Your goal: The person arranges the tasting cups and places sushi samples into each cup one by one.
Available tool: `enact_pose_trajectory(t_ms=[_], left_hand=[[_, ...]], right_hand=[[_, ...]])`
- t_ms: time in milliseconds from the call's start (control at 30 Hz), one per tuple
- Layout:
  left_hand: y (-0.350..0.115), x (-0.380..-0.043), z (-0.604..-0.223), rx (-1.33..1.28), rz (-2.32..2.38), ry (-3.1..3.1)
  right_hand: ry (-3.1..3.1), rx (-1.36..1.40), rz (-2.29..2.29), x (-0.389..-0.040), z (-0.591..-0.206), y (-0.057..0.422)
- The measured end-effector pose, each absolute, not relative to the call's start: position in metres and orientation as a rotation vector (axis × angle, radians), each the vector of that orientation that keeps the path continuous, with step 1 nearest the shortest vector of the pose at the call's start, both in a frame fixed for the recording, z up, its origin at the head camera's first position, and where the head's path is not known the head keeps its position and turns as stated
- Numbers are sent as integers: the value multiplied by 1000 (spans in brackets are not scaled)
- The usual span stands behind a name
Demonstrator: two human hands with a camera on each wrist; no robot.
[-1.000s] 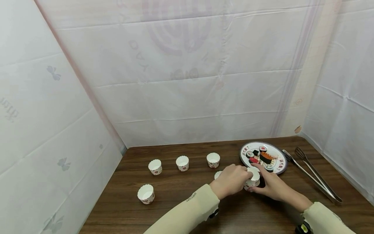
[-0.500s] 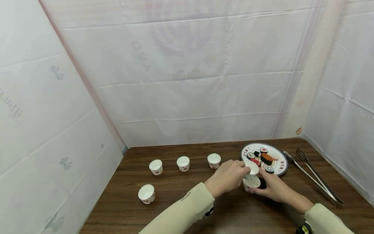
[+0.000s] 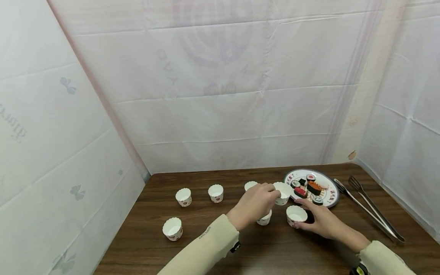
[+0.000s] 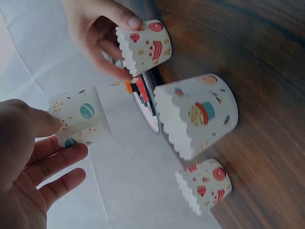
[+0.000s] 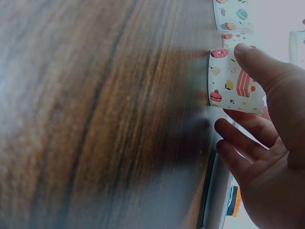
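My left hand (image 3: 256, 200) pinches a white paper baking cup (image 3: 283, 194) by its rim and holds it up, just left of the plate. In the left wrist view this raised cup (image 4: 78, 117) sits between thumb and fingers, with pastry prints on its side. Another baking cup (image 3: 296, 215) stands upright on the table. Around it my right hand (image 3: 321, 219) curls, the thumb on its near side; the right wrist view has that thumb touching the printed wall of the cup (image 5: 236, 78). A third cup (image 3: 264, 219) stands partly hidden behind my left hand.
A round plate (image 3: 328, 181) with several sushi pieces stands at the back right. Beside it lie metal tongs (image 3: 369, 212). Several more baking cups, such as one at the left (image 3: 172, 229), stand apart on the wooden table (image 3: 213, 236). Cloth-covered walls close off the back and sides.
My left hand has lifted one baking cup out of the other and carried it leftward, uncovering the plate's near side. The right hand has stayed at the lower cup.
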State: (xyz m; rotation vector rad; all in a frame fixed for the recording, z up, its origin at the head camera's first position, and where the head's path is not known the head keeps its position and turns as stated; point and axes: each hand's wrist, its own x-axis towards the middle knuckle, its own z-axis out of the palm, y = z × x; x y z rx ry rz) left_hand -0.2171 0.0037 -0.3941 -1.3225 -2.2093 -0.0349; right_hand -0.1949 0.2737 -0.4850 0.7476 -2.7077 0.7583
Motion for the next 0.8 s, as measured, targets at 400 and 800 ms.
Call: enact_pose_trajectory(t_ms=[400,800], left_hand=[[-33,-217,-386,-1261,-134,-2206],[-84,-214,-393,-1157,-234,-2225]], right_hand=[[-2664,756,709,-194,-486,273],[-2624,783,673,-193,-486,272]])
